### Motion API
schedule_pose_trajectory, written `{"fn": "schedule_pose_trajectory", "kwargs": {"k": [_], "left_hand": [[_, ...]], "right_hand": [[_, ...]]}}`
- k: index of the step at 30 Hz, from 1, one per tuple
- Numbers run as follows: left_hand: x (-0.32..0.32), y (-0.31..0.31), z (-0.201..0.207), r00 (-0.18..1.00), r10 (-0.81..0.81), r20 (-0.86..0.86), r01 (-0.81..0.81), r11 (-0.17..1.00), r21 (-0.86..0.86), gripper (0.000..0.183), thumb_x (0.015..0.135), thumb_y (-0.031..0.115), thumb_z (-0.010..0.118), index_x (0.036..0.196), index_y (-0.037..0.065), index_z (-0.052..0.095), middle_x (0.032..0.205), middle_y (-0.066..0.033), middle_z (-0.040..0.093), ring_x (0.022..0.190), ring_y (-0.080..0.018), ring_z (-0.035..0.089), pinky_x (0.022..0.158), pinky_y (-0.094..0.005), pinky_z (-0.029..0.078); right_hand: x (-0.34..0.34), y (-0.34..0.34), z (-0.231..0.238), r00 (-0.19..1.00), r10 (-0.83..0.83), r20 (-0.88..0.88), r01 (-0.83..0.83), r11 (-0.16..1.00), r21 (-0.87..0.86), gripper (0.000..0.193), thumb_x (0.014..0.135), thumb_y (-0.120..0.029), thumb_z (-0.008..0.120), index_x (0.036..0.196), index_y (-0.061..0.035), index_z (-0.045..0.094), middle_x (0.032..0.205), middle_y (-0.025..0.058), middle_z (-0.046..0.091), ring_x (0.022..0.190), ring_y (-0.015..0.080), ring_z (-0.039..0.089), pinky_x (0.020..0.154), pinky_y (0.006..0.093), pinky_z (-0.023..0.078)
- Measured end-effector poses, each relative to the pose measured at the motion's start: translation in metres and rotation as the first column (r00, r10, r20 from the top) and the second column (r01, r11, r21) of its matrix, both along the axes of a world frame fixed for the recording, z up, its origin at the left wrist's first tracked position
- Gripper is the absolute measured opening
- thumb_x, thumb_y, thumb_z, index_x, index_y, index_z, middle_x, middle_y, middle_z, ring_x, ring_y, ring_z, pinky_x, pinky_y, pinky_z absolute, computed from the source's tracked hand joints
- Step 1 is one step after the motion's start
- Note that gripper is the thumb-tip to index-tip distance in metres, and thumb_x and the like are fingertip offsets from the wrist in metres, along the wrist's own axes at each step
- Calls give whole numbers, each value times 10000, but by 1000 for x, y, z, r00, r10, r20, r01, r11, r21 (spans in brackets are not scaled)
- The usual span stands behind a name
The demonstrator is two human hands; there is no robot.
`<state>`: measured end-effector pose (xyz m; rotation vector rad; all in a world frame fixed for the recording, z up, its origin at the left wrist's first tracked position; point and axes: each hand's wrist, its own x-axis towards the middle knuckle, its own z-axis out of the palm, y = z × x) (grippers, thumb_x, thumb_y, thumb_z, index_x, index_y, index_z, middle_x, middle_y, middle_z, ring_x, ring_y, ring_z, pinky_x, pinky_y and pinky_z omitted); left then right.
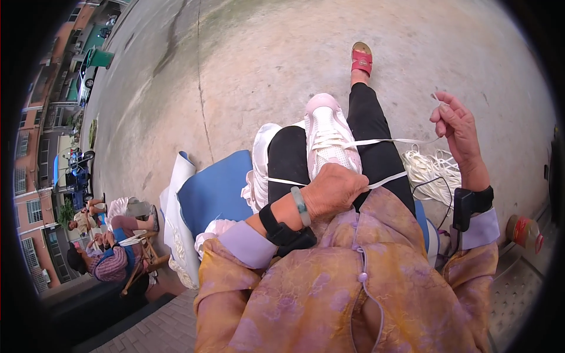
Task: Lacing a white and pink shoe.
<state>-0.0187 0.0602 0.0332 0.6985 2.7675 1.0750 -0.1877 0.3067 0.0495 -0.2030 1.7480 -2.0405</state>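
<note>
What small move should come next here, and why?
Probably easing the right hand outward to take up slack: the lace it pinches curves loosely on its way from the shoe, whose near end lies by the left hand.

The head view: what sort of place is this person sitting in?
Probably an open-air yard or street by buildings: broad concrete ground spreads ahead, building fronts with windows line the left edge, and a car stands near a green bin.

Blk-trousered lap (287,154): wht/pink shoe (323,117), wht lace (376,142) | concrete gnd (253,65): red sandal (362,60)
</note>
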Motion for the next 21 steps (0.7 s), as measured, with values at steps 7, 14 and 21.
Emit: {"fn": "schedule_pose_trajectory", "kwargs": {"k": [7,14,21], "left_hand": [[-18,21,10,999,15,-42,-12,997,80,97,778,115,570,706,56,542,609,-123,538,610,-312,577,526,-395,432],[-18,-9,70,977,41,208,-101,953,285,64,803,56,597,862,35,610,661,-75,582,572,-173,549,533,-271,426],[-4,-77,156,811,266,522,-579,491,650,161,859,97,581,983,-6,583,680,-29,581,516,-26,460,437,-138,314]], "right_hand": [[19,-16,-12,989,118,91,-122,992,43,170,900,-151,527,984,-16,584,719,31,618,519,40,515,481,164,406],[28,-20,-12,963,234,135,-247,964,94,139,901,-143,520,954,-29,579,679,34,616,494,41,511,469,158,394],[48,-52,-26,917,331,223,-369,916,156,126,905,-165,527,912,-43,558,692,27,609,506,49,525,479,166,400]]}}
